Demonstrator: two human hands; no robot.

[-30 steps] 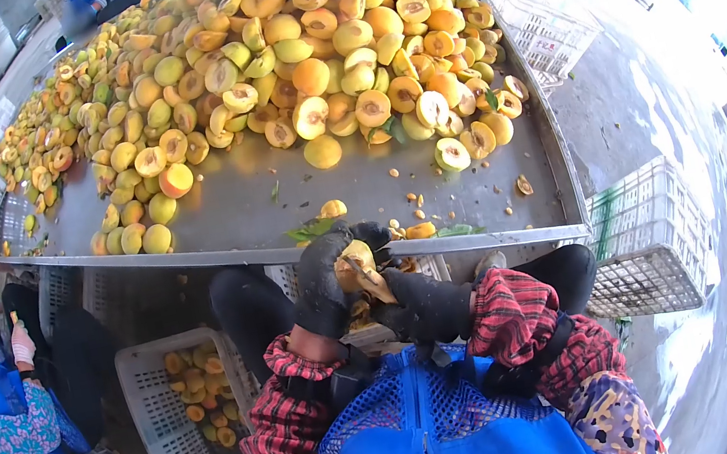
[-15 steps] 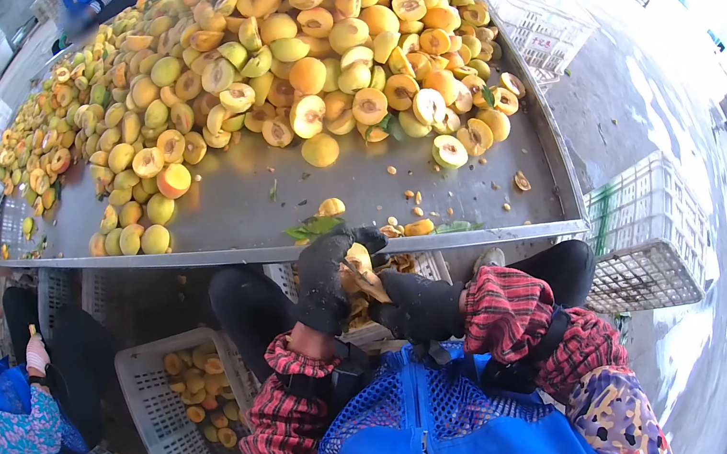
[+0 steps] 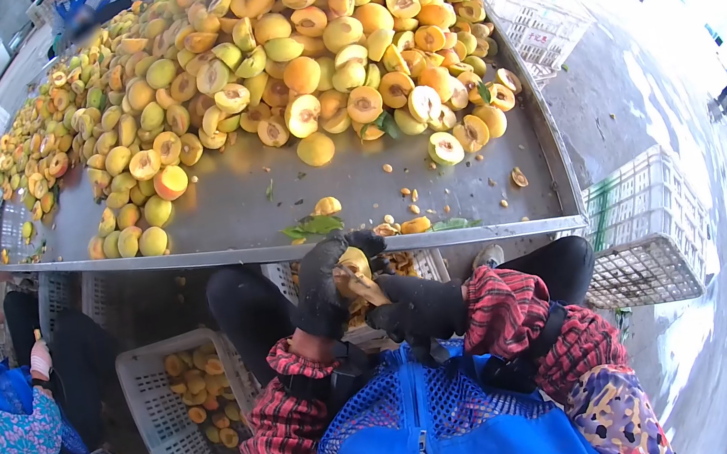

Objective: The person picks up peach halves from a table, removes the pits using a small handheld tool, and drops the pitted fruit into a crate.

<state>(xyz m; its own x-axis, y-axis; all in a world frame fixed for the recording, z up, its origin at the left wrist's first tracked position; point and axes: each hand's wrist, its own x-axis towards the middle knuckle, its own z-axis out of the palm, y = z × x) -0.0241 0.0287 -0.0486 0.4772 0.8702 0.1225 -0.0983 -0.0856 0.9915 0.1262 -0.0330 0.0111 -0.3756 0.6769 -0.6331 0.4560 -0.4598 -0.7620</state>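
My left hand (image 3: 323, 283), in a black glove, is closed around a yellow fruit piece (image 3: 353, 260) just below the metal table's front edge. My right hand (image 3: 418, 303), also black-gloved, is closed on a light wooden-looking tool (image 3: 368, 288) whose upper end meets the fruit. Most of the handle is hidden in my right fingers. Halved yellow fruits (image 3: 305, 115) are heaped on the metal table (image 3: 231, 192). By the table edge lie green leaves (image 3: 315, 227) and small fruit scraps (image 3: 416, 225).
A white crate (image 3: 149, 401) with fruit halves stands at lower left. Another crate (image 3: 434, 265) with scraps sits below my hands. White crates (image 3: 641, 227) stand at right. A co-worker (image 3: 14, 405) sits at left; another person (image 3: 81, 6) is behind the table.
The view has shifted slightly. Both my hands keep nearly the same place, with the fruit and tool turned a little. The person behind the table shows more.
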